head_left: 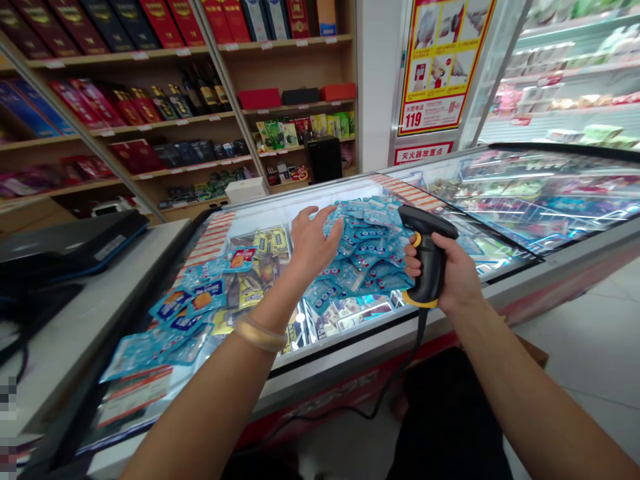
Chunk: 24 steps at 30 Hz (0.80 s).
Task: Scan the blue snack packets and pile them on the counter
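Stocked wooden shelving [295, 63] lines the far left, ending at a white pillar [377, 80]. Right of that hangs a red-and-yellow poster [440, 60], then brightly lit white shelves [550, 125] at far right. A pale counter [115, 293] stands near left; light tiled floor [595, 340] shows near right, beside a long glass-topped freezer [565, 263].

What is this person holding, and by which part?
The right hand holds a black handheld scanner by its handle; the open left hand appears empty.
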Motion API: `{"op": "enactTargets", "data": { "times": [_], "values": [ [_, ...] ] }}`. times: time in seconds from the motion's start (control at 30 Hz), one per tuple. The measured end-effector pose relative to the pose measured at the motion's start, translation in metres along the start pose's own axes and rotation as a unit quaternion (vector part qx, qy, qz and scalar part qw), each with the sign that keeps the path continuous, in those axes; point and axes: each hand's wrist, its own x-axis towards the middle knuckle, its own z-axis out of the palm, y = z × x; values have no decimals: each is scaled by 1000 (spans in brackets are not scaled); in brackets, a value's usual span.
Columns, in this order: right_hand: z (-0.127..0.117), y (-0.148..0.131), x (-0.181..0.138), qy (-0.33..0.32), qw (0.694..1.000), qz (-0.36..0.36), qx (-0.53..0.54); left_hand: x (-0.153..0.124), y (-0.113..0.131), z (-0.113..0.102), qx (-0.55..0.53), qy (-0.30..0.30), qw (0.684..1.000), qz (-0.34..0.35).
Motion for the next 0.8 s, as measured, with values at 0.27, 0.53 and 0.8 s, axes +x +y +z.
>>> {"op": "enactTargets", "data": {
  "times": [0.27, 0.53, 0.8],
  "values": [
    [54, 58, -22, -95, 994, 40, -40, -99, -120, -99, 80, 69, 991, -81],
    [88, 105, -38, -140, 980, 139, -33, -182, -185, -155, 211, 61, 940, -260],
    [99, 143, -50, -162, 960, 219, -59, -201, -182, -147, 310, 9, 901, -305]
  ]
}}
